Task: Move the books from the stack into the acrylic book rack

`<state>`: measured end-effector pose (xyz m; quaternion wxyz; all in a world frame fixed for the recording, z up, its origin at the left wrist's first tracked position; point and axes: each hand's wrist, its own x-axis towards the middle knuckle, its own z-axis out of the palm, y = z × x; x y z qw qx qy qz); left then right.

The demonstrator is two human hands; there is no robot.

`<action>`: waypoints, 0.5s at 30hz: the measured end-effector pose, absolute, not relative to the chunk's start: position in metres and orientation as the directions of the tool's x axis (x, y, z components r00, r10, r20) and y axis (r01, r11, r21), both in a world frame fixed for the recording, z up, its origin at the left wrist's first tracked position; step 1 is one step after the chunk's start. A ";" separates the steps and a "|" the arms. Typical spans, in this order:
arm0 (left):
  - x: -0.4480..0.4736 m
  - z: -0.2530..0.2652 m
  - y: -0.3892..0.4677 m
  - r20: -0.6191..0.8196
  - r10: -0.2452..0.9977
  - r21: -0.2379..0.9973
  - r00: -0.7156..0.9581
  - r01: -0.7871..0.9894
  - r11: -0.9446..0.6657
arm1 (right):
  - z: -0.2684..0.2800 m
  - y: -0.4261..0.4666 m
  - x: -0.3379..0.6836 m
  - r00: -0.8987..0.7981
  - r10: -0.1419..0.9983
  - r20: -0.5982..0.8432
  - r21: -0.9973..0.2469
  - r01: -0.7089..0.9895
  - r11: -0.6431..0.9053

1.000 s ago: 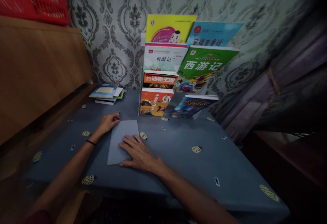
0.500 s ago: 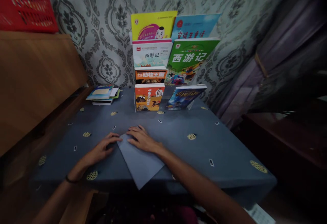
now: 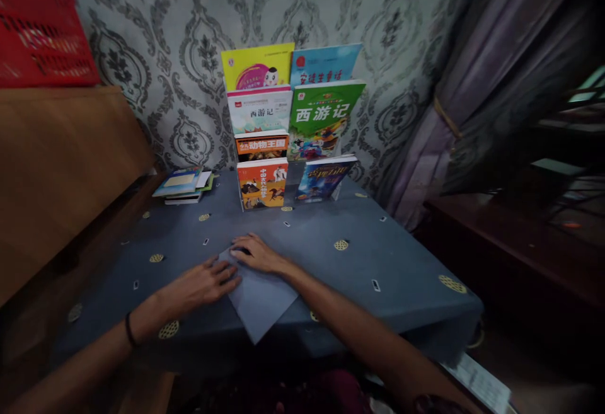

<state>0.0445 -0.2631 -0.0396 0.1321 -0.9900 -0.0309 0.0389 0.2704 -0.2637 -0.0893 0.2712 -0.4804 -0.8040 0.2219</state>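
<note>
A bluish-white sheet of paper [image 3: 262,304] lies on the dark blue tablecloth near the front edge, one corner pointing toward me. Its outline looks folded, though the fold itself is hard to make out. My left hand [image 3: 205,283] rests flat across the paper's left edge with fingers stretched out. On the far corner lies my right hand [image 3: 255,254], its fingers slightly bent and spread over the sheet. Both hands press from above, and neither grips the paper. A dark band circles my left wrist.
Behind the paper stands a rack of upright books [image 3: 262,184]. A small stack of books [image 3: 183,186] lies at the back left. A red basket [image 3: 45,36] sits on a wooden cabinet [image 3: 70,168] to the left. A purple curtain [image 3: 435,130] hangs at the right.
My left hand has slid right onto the paper's left side, its fingers now flatter. The right hand stays at the far corner. The camera view has shifted slightly.
</note>
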 end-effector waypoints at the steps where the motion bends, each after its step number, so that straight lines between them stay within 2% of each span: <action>1: 0.049 -0.039 -0.265 -0.057 0.048 -0.277 0.997 0.030 -0.960 | -0.089 -0.264 0.270 -0.390 0.893 0.224 -0.616 0.654 0.440; 7: 0.065 -0.047 -0.273 -0.036 0.012 -0.345 0.999 -0.001 -0.939 | -0.087 -0.266 0.269 -0.371 0.903 0.218 -0.626 0.656 0.421; 9: 0.060 -0.052 -0.271 -0.030 0.030 -0.328 0.999 0.018 -0.945 | -0.086 -0.265 0.271 -0.367 0.905 0.218 -0.637 0.649 0.416; 12: 0.052 -0.054 -0.263 0.098 0.135 -0.163 0.986 0.149 -0.975 | -0.081 -0.261 0.280 -0.398 0.896 0.196 -0.732 0.549 0.404; 15: 0.051 -0.047 -0.252 0.317 0.365 0.162 0.875 0.329 -0.930 | -0.071 -0.257 0.296 -0.373 0.914 0.160 -0.891 0.344 0.297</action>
